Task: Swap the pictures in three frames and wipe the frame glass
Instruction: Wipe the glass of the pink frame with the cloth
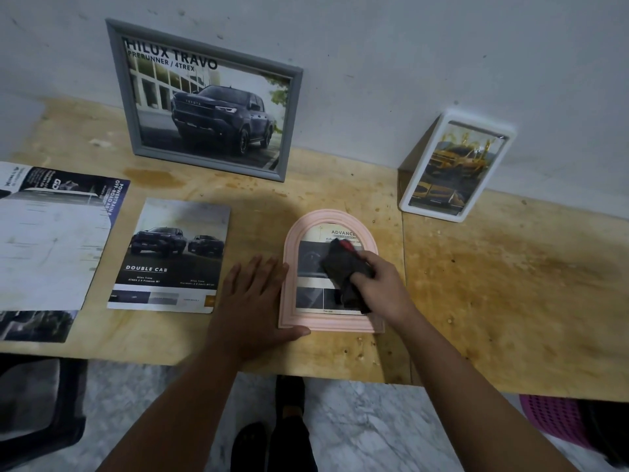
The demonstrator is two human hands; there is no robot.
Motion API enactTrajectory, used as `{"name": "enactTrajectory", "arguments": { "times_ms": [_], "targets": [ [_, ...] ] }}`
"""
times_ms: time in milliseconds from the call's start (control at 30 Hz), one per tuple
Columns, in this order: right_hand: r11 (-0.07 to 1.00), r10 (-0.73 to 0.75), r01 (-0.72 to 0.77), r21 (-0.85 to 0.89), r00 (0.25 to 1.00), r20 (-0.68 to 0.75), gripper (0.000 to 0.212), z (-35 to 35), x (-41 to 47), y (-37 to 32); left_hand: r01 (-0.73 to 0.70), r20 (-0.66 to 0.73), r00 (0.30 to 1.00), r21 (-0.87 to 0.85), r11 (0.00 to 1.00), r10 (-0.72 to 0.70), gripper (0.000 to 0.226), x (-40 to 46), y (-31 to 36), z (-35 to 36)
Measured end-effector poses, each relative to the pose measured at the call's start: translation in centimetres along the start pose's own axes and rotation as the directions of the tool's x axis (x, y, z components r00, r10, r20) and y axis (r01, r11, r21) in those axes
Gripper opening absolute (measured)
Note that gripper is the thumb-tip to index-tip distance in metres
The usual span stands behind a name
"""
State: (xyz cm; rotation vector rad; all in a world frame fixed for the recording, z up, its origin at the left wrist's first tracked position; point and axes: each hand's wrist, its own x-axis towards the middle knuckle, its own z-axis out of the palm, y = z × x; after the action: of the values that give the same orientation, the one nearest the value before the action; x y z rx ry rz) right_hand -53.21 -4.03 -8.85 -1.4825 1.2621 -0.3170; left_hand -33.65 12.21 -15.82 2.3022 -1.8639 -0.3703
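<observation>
Your single head view: wide-angle, looks forward and down from close above worktop [476, 284], facing wall [408, 46]; floor at bottom edge.

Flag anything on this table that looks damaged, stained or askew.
The wooden table carries dark blotchy stains right of the pink frame and one below the grey frame. The white frame leans tilted against the wall. No breakage is visible.

A makeshift home work corner here: a bare, stained plywood table [510, 284] pushed against a scuffed grey wall [408, 46], marble-pattern floor tiles [357, 430] below at six o'clock, and a purple plastic basket [558, 420] tucked under at four o'clock.
</observation>
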Motion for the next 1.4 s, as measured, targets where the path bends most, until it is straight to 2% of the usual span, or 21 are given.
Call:
{"name": "enactTrajectory", "arguments": {
  "times_ms": [33,67,100,167,267,367,467,733,800,833,900,967,1000,1033,1067,1100,1167,1200,1267,1400],
  "targets": [
    [0.961,0.147,-0.148,0.234,0.989,0.022,0.029,-0.4,0.1,-0.2,-0.002,0.000,1.000,-0.003,1.000,0.002,0.123,0.0,0.0,0.0],
    [0.864,0.269,-0.285,0.415,0.958,0.098,0.027,-0.6,0.0,-0.3,-0.003,0.003,1.000,-0.003,1.000,0.003,0.123,-0.1,0.0,0.0],
    [0.754,0.346,-0.399,0.522,0.917,0.200,0.033,-0.7,-0.1,-0.3,-0.004,0.005,1.000,-0.004,1.000,0.004,0.123,0.0,0.0,0.0],
    [0.622,0.351,-0.492,0.609,0.870,0.345,0.041,-0.6,-0.5,-0.4,-0.005,0.006,1.000,-0.012,1.000,0.005,0.123,0.0,0.0,0.0],
    [0.568,0.328,-0.510,0.646,0.860,0.391,0.025,0.0,-0.8,-0.7,-0.002,0.018,1.000,-0.012,1.000,0.003,0.124,0.0,0.0,0.0],
    [0.460,0.380,-0.582,0.671,0.812,0.444,0.040,0.0,-0.7,-0.8,-0.003,0.025,1.000,-0.012,1.000,0.003,0.124,0.0,-0.1,0.0],
    [0.451,0.393,-0.617,0.645,0.786,0.477,0.057,-0.6,-0.4,-1.4,-0.006,0.022,1.000,-0.018,1.000,0.007,0.124,0.0,-0.1,0.0],
    [0.599,0.362,-0.563,0.569,0.825,0.435,0.025,-1.4,0.8,-1.5,-0.013,0.003,1.000,-0.025,1.000,0.013,0.123,0.0,-0.1,0.1],
    [0.623,0.368,-0.539,0.567,0.841,0.396,0.029,-1.2,1.0,-1.4,-0.011,0.007,1.000,-0.022,1.000,0.012,0.123,0.0,0.0,0.1],
    [0.651,0.365,-0.516,0.556,0.856,0.366,0.034,-1.2,1.0,-1.7,-0.010,0.009,1.000,-0.021,1.000,0.010,0.123,0.0,0.0,0.1],
    [0.787,0.328,-0.413,0.458,0.909,0.257,0.044,-1.2,1.4,-2.5,-0.007,0.007,1.000,-0.024,1.000,0.007,0.123,0.0,0.0,0.1],
    [0.962,0.206,-0.218,0.166,0.975,0.088,0.045,-1.0,2.2,-3.4,-0.007,0.003,1.000,-0.026,1.000,0.007,0.123,0.0,0.0,0.1],
    [0.996,0.079,-0.079,-0.035,0.997,-0.003,0.044,-0.8,2.8,-3.5,-0.008,0.002,1.000,-0.025,1.000,0.008,0.123,0.0,0.0,0.2],
    [0.965,-0.094,0.078,-0.249,0.994,-0.052,0.043,-0.5,3.4,-3.4,-0.008,0.001,1.000,-0.023,1.000,0.008,0.123,0.0,0.0,0.2],
    [0.869,-0.246,0.204,-0.451,0.969,-0.035,0.044,0.0,4.0,-2.8,-0.009,0.000,1.000,-0.021,1.000,0.009,0.123,0.0,0.0,0.2],
    [0.729,-0.337,0.285,-0.622,0.941,0.037,0.048,0.6,4.5,-2.0,-0.009,-0.003,1.000,-0.018,1.000,0.009,0.123,0.0,0.0,0.3],
    [0.477,-0.342,0.360,-0.802,0.916,0.208,0.059,1.9,5.2,0.1,-0.009,-0.005,1.000,-0.013,1.000,0.009,0.122,0.0,0.0,0.3],
    [0.420,-0.329,0.380,-0.824,0.910,0.252,0.062,2.3,5.1,0.8,-0.009,-0.002,1.000,-0.011,1.000,0.009,0.122,0.0,0.0,0.4],
    [0.398,-0.359,0.418,-0.817,0.890,0.281,0.061,2.9,4.2,1.1,-0.006,-0.004,1.000,-0.003,1.000,0.006,0.122,0.0,0.0,0.4],
    [0.311,-0.462,0.609,-0.729,0.767,0.444,0.050,3.5,0.2,2.2,-0.007,-0.016,1.000,0.010,1.000,0.008,0.120,-0.1,0.0,0.6]
  ]
}}
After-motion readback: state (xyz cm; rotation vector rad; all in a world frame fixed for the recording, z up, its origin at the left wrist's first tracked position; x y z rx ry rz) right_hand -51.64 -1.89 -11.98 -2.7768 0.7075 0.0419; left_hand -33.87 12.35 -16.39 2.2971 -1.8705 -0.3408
